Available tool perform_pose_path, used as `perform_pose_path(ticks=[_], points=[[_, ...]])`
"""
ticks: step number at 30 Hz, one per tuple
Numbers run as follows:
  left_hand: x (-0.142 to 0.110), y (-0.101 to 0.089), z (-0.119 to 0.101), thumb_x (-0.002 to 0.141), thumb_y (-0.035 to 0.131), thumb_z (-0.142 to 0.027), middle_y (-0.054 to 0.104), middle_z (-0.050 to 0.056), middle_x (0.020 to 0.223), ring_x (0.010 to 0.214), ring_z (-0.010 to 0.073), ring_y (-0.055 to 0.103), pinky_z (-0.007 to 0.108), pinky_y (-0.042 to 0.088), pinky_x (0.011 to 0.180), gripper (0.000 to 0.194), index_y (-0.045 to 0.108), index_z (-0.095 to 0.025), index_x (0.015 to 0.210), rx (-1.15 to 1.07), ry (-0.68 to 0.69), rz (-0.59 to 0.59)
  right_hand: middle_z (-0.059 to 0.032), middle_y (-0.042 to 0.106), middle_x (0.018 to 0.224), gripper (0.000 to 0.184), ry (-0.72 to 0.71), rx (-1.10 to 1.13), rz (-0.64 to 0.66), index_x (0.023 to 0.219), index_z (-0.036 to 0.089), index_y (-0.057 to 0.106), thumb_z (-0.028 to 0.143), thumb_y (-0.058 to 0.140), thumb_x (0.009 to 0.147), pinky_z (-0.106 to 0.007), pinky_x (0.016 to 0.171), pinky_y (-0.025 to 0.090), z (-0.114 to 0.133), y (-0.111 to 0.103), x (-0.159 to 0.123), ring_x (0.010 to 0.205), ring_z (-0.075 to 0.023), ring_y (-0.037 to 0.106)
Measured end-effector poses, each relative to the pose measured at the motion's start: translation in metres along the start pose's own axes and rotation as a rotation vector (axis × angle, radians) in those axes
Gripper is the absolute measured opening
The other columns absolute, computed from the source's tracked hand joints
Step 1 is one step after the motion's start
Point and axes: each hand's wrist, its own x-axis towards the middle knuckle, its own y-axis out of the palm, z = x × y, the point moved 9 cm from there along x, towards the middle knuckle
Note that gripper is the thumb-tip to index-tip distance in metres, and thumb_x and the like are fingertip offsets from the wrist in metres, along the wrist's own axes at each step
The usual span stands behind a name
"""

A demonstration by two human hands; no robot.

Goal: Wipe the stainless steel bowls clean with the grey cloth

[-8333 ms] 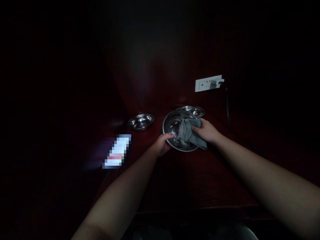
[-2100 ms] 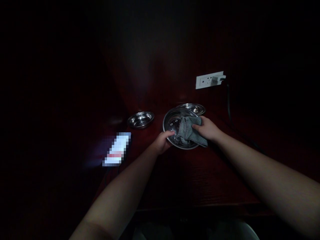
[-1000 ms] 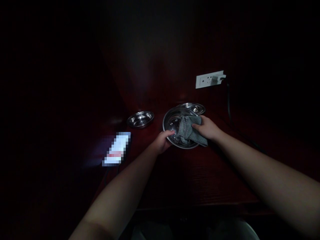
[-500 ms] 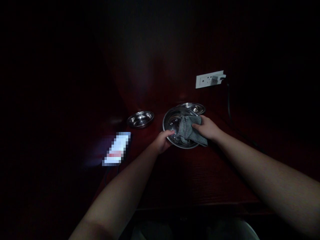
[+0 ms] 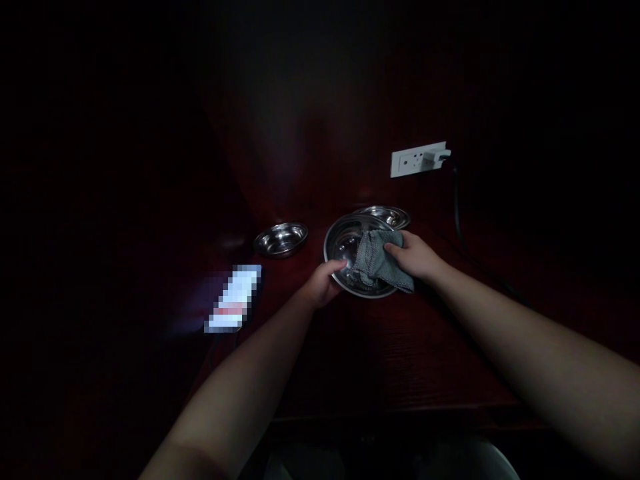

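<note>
Grey-green cloth (image 5: 383, 260) is pinched in the R hand (image 5: 417, 257), thumb on top, fingers mostly hidden; grip's closed, but can't tell if it also has the rim. L hand (image 5: 323, 283) is nearly closed on the near-L edge of the steel bowl (image 5: 345, 240), thumb inside, fingers under. Bowl's tilted toward the wearer, cloth lying over its R side & interior; can't tell if its base touches the bench (image 5: 400, 353). For good contact, press cloth flat to the curved wall, w/ L thumb firm so the bowl doesn't spin, & tuck the loose corner hanging past the rim. A steel plate (image 5: 389, 213) sits partly behind the bowl; a shallow steel dish (image 5: 281, 240) is apart to the L, w/ a lit phone (image 5: 235, 300) nearer. Bench is dark red, faintly grained. Room's v. dark; white wall socket (image 5: 409, 162) has a plug (image 5: 435, 157) in, cable (image 5: 457, 200) nearby.
</note>
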Motion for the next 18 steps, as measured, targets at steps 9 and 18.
perform_pose_path(ticks=[9,18], points=[[-0.0008,-0.0035,0.0017,0.068,0.061,-0.027,0.07,0.01,0.088,0.09,0.0248,0.063,0.044,0.039,0.095,0.03,0.065,-0.011,0.093,0.006,-0.027,-0.002,-0.0097,0.066,0.099,0.032,-0.068,-0.095,0.002,0.104,0.015,0.057,0.025,0.057,0.073,-0.033,0.078,0.049,0.0012,-0.0018,0.0022,0.085,-0.0199,0.062],[0.0017,-0.0052,0.0027,0.076,0.055,-0.043,0.066,0.013,0.105,0.111,0.0294,0.054,0.047,0.036,0.099,0.045,0.059,-0.012,0.108,-0.04,0.001,0.04,-0.0085,0.067,0.096,0.028,-0.02,-0.069,-0.066,0.103,0.015,0.06,0.023,0.055,0.076,-0.03,0.075,0.047,0.0068,-0.0072,-0.0001,0.082,-0.0183,0.062]])
